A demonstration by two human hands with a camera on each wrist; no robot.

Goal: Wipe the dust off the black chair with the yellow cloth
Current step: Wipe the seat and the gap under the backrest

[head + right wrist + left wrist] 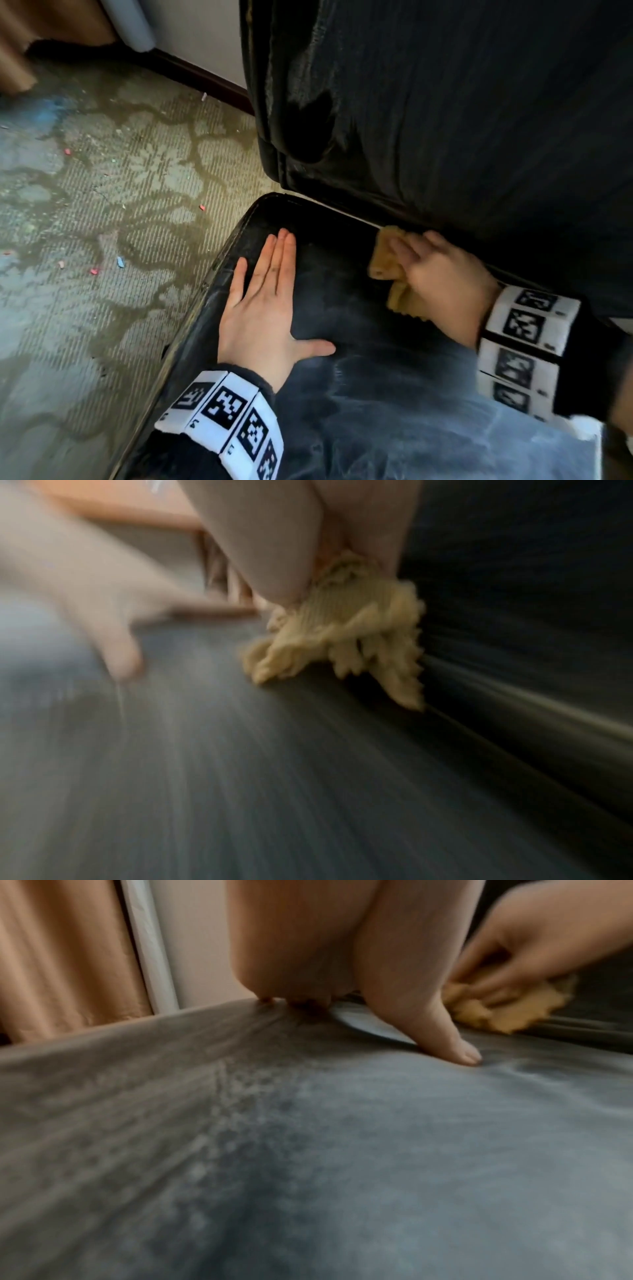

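Observation:
The black chair's seat (359,342) fills the lower right of the head view, dulled by pale dust streaks; its backrest (445,102) rises behind. My left hand (263,301) lies flat on the seat near its left edge, fingers straight, thumb spread. My right hand (442,274) grips the bunched yellow cloth (387,267) and holds it on the seat at the crease under the backrest. In the left wrist view the thumb (441,1031) presses the dusty seat (377,1150), with the cloth (507,1010) beyond. The right wrist view is motion-blurred; the cloth (356,631) bulges under my fingers.
Patterned carpet (120,205) lies left of the chair, scattered with small coloured scraps (94,271). A dark skirting board (205,78) and a tan curtain (13,61) run along the far wall. The seat's left edge (219,270) drops off to the floor.

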